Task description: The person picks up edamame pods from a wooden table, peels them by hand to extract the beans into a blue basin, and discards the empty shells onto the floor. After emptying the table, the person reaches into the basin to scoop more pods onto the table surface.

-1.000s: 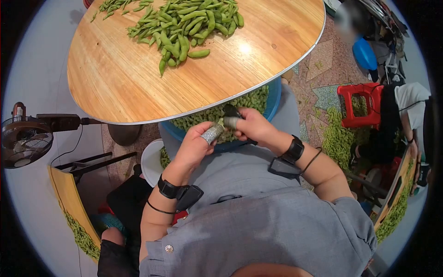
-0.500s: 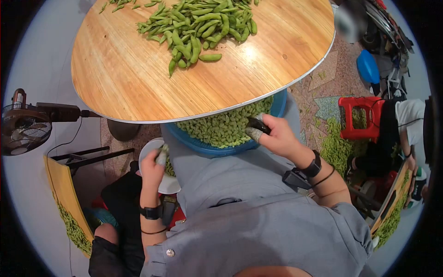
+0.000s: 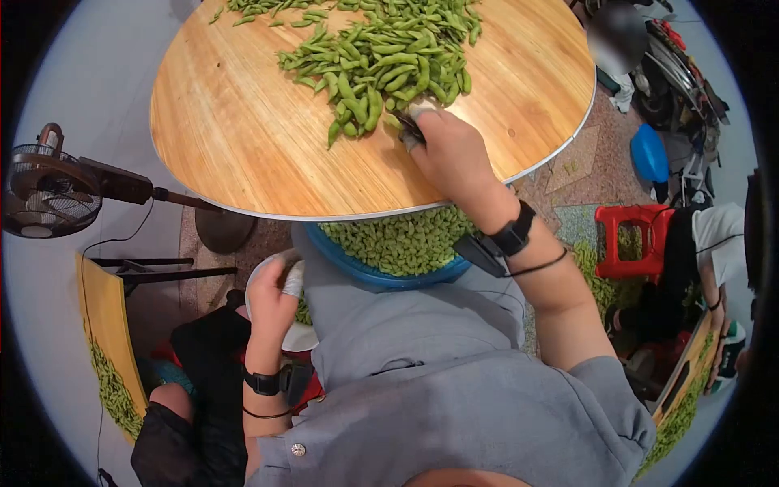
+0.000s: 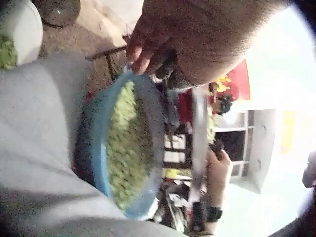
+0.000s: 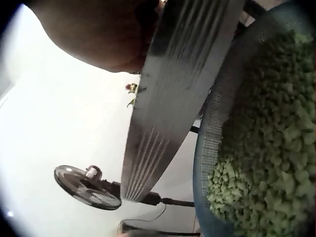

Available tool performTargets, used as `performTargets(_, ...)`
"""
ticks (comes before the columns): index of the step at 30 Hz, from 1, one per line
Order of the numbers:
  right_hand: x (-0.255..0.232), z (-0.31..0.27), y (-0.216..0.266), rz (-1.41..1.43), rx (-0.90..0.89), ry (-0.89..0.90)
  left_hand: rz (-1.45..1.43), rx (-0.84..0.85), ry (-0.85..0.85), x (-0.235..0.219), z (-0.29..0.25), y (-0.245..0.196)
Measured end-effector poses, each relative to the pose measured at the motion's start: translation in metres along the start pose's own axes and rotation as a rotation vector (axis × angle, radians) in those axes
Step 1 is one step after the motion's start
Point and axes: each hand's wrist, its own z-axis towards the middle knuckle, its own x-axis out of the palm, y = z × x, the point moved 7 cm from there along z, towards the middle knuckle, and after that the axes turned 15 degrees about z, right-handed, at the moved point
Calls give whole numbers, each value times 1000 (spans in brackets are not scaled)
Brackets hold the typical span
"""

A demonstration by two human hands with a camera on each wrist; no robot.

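Observation:
At the near edge of a pile of green soybean pods [image 3: 389, 61], my right hand [image 3: 454, 154] grips a small dark tool [image 3: 408, 124] whose kind I cannot tell. Its thumb and a finger have grey wrapping, and a pod lies right by the fingertips. My left hand [image 3: 272, 300] hangs over a white bucket [image 3: 302, 338], fingers loosely bent, thumb wrapped in grey; nothing shows in it. Shelled green beans [image 3: 398, 243] fill much of a blue basin [image 3: 381, 279] on my lap, partly under the tabletop. The left wrist view shows the left hand [image 4: 197, 44] above the basin's rim.
The round wooden table [image 3: 260, 138] has a metal edge, close above the basin. A fan [image 3: 53, 187] stands at the left. To the right are a red stool [image 3: 633, 264], pods heaped on the floor [image 3: 588, 280] and another person's arm [image 3: 714, 284]. Someone's knee [image 3: 172, 399] is at lower left.
The hands were together over the basin, then parted. The left went to the white bucket with a bit of green, no longer seen. The right, with the dark tool, moved up to the pods.

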Motion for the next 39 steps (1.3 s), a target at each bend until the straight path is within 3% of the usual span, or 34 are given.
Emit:
performTargets(1, -4, -4, 2, -4, -8, 4, -7, -2, -6, -3, 6, -21)
performTargets(3, -15, -17, 11, 142, -28, 60, -351, 60, 40, -5, 18, -66)
performTargets(5, -28, -33, 28, 243, -70, 154, -244, 321, -92, -20, 31, -116)
performTargets(9, -44, -62, 55, 418, -159, 336, -122, 517, -152, -7, 49, -157)
performTargets(11, -50, -65, 51, 440, -111, 308, -463, 405, 480, 40, 47, -147)
performTargets(12, -52, -67, 47, 469, -64, 283, -456, 411, 487, 39, 45, -148)
performTargets(13, -49, -72, 44, 472, -59, 272, -652, 190, 632, 48, 42, -140)
performTargets(14, -38, -81, 28, 589, 126, 242, -839, -48, 767, 57, 34, -133)
performTargets(15, -29, -88, 17, 706, 308, 213, -828, -50, 770, 59, 30, -131)
performTargets(17, -20, -95, 26, 834, 372, 280, -894, -87, 593, 57, 33, -123)
performTargets(18, -12, -99, 29, 951, 438, 352, -888, -93, 593, 57, 31, -124)
performTargets(22, -4, -107, 33, 971, 496, 507, -760, 0, 433, 53, 32, -128)
performTargets(24, 0, -109, 29, 1000, 490, 478, -707, 55, 371, 50, 34, -130)
performTargets(26, -2, -109, 29, 1030, 488, 445, -481, 163, 320, 46, 36, -134)
performTargets(28, -5, -112, 32, 1094, 666, 509, -464, 189, 319, 48, 35, -133)
performTargets(29, -9, -109, 33, 1097, 669, 499, -449, 215, 310, 47, 36, -133)
performTargets(31, -6, -116, 36, 1366, 938, 548, -440, 231, 341, 43, 36, -137)
performTargets(33, -9, -113, 37, 1321, 921, 571, -434, 249, 367, 43, 36, -138)
performTargets(35, -6, -113, 37, 1275, 900, 598, 1, 617, -29, 24, 32, -154)
performTargets(37, -6, -104, 37, 1089, 570, 527, 113, 649, -49, 22, 27, -157)
performTargets(39, 3, -103, 37, 1120, 592, 528, 225, 680, -64, 25, 24, -157)
